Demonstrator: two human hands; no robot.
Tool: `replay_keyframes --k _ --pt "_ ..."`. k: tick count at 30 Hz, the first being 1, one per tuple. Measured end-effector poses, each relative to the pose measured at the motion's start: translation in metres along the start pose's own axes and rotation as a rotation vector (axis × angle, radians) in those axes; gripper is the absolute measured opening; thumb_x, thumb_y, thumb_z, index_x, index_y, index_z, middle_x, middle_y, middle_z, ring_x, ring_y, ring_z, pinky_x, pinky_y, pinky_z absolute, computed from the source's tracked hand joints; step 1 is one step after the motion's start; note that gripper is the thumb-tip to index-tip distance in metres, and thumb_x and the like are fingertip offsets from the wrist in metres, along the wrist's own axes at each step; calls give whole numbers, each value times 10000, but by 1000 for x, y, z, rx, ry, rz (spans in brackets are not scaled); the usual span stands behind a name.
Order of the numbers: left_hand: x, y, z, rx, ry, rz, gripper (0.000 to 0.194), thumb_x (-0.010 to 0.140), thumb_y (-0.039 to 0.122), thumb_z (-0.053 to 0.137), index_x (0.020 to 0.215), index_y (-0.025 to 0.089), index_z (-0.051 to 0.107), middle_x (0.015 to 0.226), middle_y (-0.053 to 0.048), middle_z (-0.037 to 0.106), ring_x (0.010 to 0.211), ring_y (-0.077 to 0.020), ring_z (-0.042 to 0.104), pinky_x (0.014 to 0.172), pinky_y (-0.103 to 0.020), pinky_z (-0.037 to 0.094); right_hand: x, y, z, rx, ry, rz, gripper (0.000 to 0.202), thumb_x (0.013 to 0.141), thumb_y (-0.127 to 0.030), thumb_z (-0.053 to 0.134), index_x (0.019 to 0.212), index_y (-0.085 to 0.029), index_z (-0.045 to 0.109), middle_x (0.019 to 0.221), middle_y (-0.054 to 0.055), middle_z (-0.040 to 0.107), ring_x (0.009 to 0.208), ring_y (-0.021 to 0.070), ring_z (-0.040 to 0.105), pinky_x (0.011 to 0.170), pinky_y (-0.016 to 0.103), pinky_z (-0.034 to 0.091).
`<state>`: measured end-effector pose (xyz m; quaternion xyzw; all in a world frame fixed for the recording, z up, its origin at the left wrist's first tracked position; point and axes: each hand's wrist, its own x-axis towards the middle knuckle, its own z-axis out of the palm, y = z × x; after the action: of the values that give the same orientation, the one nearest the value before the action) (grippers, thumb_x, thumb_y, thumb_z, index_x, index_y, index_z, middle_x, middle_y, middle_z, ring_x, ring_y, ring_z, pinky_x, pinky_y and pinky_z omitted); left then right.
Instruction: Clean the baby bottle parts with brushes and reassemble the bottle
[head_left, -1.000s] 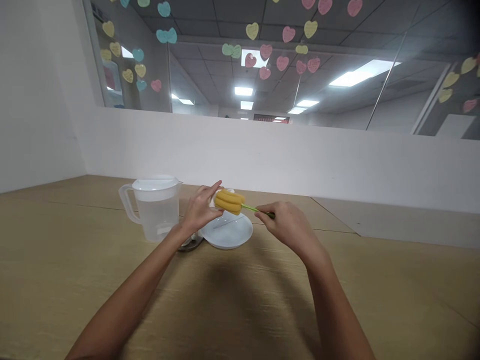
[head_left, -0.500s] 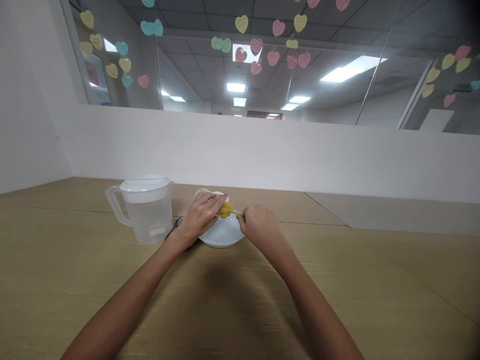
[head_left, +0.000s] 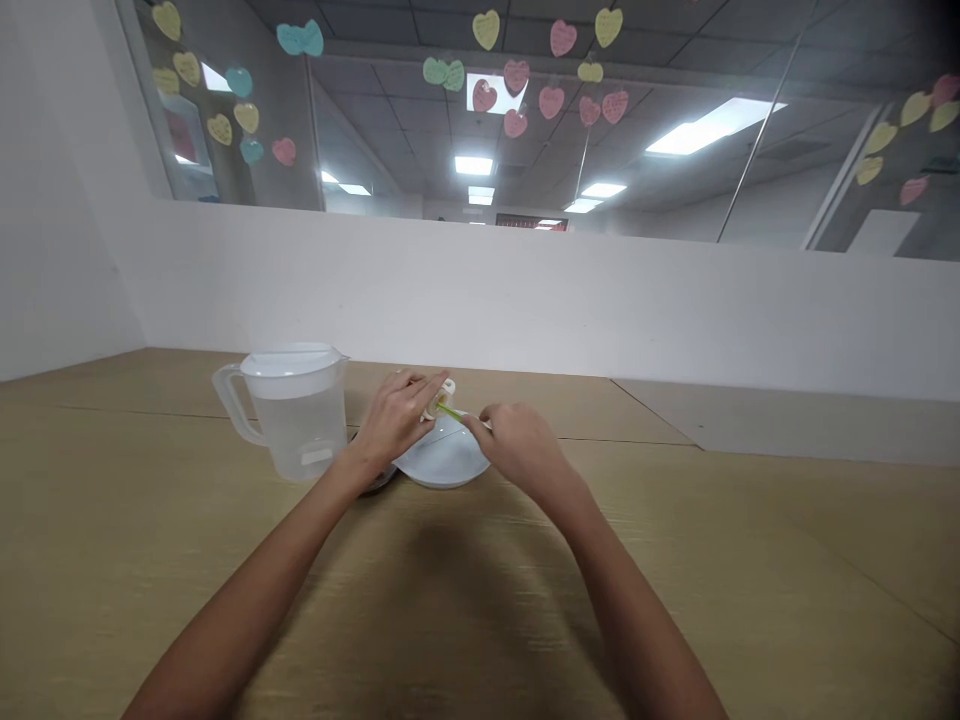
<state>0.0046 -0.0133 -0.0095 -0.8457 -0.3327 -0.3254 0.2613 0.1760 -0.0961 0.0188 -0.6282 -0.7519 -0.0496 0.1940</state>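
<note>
My left hand (head_left: pixel 400 415) is wrapped round a small white cup (head_left: pixel 448 388), tipped on its side with its mouth toward the right. Most of the cup is hidden behind my fingers. My right hand (head_left: pixel 517 445) grips the thin green handle of a sponge brush (head_left: pixel 451 411). A trace of its yellow head shows at the mouth of the cup; the rest is out of sight inside. Below both hands sits a shallow white bowl (head_left: pixel 444 465) on the table. Under my left wrist a dark round dish (head_left: pixel 381 481) is partly covered.
A clear plastic pitcher (head_left: pixel 300 415) with a white lid stands left of my left hand. The brown tabletop (head_left: pixel 712 560) runs back to a white wall (head_left: pixel 480 300). Heart-shaped notes (head_left: pixel 551 102) are stuck on the glass above.
The yellow sponge head, outside the cup before, has moved left into its mouth. My right hand has shifted slightly left with the handle, and the cup's opening has turned more into view.
</note>
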Motion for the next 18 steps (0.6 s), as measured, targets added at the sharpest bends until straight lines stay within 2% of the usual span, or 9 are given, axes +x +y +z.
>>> replay_keyframes --k 3,7,13,18 --pt "-2 -9 1 24 13 -37 577 727 140 570 1287 169 433 1048 -89 642 1001 -262 500 838 -391 414 1 6 -4 125 -5 26 501 911 -428 287 695 -140 636 709 99 650 633 161 568 543 243 305" --pt "-2 -15 3 36 27 -30 586 738 164 570 1303 156 413 1088 -100 626 996 -265 494 849 -401 405 7 7 -1 207 111 104 488 914 -409 276 657 -164 610 675 66 639 605 142 541 548 233 294" --pt "0 -11 0 55 40 -14 571 736 146 557 1292 144 427 1057 -98 640 996 -265 494 837 -396 401 11 6 4 252 189 136 413 873 -400 326 647 -168 582 620 42 595 558 129 483 500 237 240" --pt "0 -8 -6 97 52 -9 580 735 127 546 1300 145 416 1104 -94 625 996 -268 492 826 -390 393 11 6 3 352 172 125 379 851 -394 335 649 -170 566 618 28 575 557 123 463 510 230 252"
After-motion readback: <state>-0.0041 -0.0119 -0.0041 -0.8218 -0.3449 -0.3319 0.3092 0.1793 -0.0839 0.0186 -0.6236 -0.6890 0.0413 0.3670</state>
